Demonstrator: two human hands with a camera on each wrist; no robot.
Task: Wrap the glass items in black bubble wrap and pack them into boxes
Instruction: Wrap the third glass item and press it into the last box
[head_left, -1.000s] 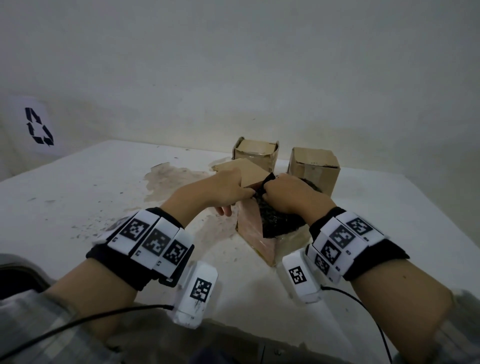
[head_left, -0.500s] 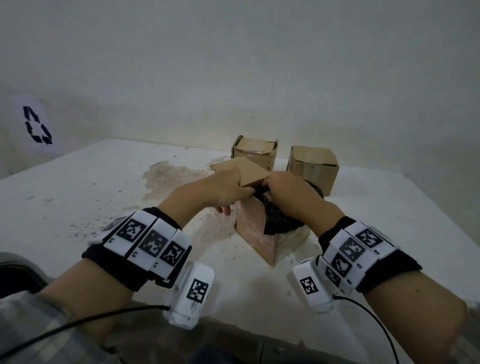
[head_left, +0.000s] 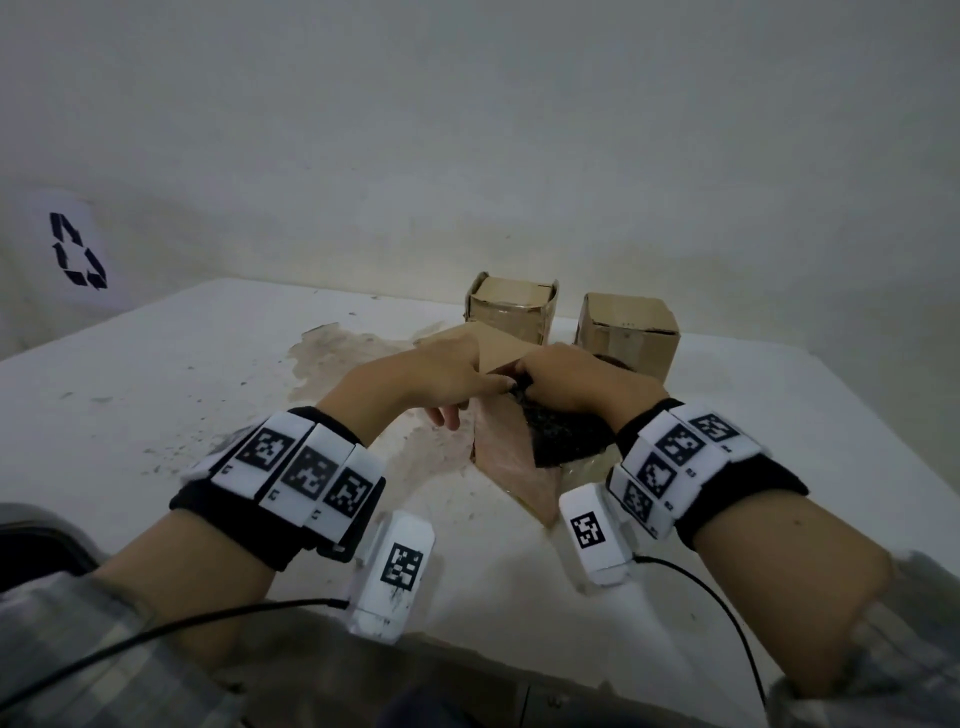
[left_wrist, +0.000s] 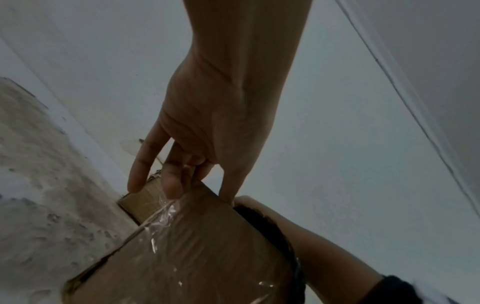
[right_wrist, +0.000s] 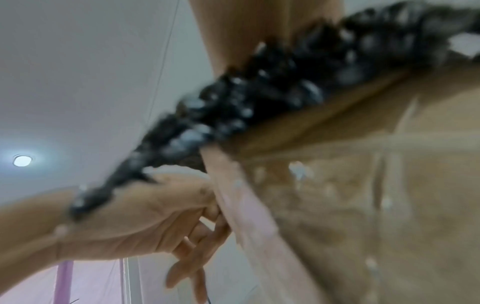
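The crumpled black bubble wrap (head_left: 563, 439) sits in the open brown cardboard box (head_left: 511, 467) on the stained white desk (head_left: 156, 374). The right hand (head_left: 569, 382) clenches it; the left hand (head_left: 449, 374) pinches the box's raised flap (head_left: 498, 348).

The left hand (left_wrist: 207, 131) has its grip on the taped cardboard box's (left_wrist: 197, 257) upper edge, black bubble wrap (left_wrist: 262, 220) beside it.

Head view down over box (head_left: 511, 467); wrist views close, right perhaps blurred.
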